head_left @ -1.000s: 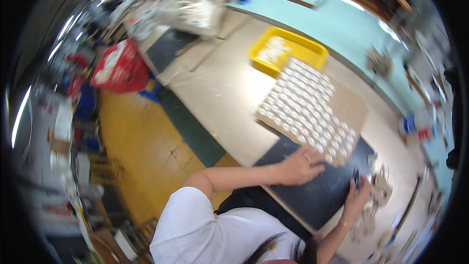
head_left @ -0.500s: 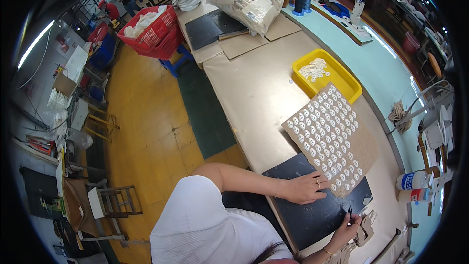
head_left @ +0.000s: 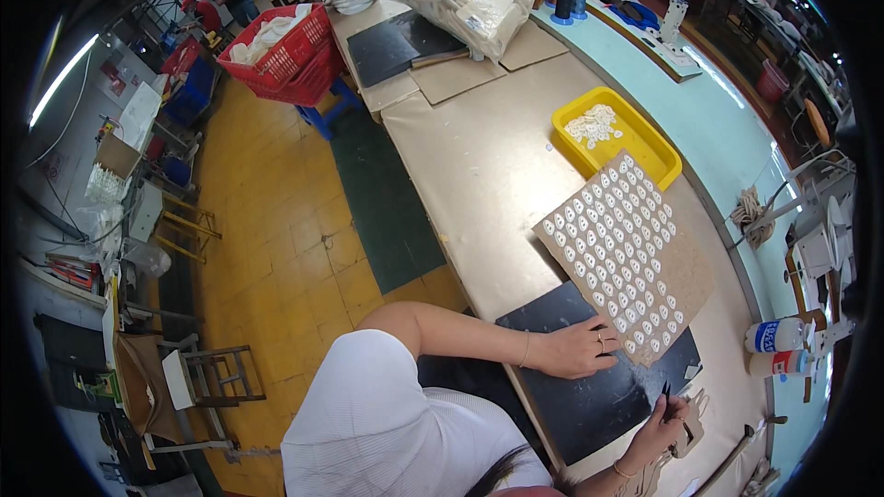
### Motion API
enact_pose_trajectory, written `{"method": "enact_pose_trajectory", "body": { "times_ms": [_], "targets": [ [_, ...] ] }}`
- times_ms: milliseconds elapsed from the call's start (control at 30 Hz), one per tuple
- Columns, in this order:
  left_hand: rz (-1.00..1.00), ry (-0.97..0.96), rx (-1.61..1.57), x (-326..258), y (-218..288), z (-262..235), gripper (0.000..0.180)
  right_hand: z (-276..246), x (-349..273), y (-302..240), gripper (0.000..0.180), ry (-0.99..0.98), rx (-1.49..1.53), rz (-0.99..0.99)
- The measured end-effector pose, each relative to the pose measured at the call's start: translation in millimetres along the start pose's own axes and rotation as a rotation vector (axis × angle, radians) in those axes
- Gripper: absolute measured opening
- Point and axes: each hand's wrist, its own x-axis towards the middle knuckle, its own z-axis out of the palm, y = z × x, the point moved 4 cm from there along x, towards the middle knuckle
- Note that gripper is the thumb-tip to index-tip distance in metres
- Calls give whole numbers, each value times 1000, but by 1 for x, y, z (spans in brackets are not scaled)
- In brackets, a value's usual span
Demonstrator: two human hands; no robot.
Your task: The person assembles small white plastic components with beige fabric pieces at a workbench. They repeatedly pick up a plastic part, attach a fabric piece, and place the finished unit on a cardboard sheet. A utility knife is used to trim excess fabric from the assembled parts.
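My left hand (head_left: 575,350) rests on the black mat (head_left: 571,414), fingers bent together at the near left edge of a brown board (head_left: 695,267). Whatever its fingertips press on is hidden. Rows of small white oval pieces (head_left: 626,239) with dark marks cover much of the board, which overlaps the mat. Lower right, my right hand (head_left: 658,431) is closed on a slim black pointed tool (head_left: 667,389) that looks like tweezers, its tip upward over the mat's right side. Brown cut-out shapes (head_left: 692,419) lie beside and partly behind this hand.
Beyond the board stands a yellow tray (head_left: 658,149) with loose white pieces. Two bottles (head_left: 775,336) stand at the right edge. Farther off are a bulging plastic bag (head_left: 474,0), thread cones (head_left: 571,2) and another black mat (head_left: 401,44). Red baskets (head_left: 285,55) sit left of the table.
My right hand has shifted slightly up and to the right with the black tool. The left hand has stayed at the board's edge, and the whole view has moved a little.
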Motion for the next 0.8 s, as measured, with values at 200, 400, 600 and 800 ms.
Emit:
{"method": "enact_pose_trajectory", "body": {
  "times_ms": [200, 400, 600, 800],
  "targets": [
    [2, -9, 46, 0, 3, -2, 43, -3, -2, -3, 12, 7, 35, 47],
    [17, -13, 89, 2, 3, -4, 40, -5, 3, -9, 12, -16, 116, 17],
    [8, -40, 70, 4, 4, -6, 38, -2, 9, -24, 15, -10, 151, 60],
    [31, -18, 58, 5, 4, -11, 30, 0, 17, -43, 26, 14, 68, -2]
  ]
}}
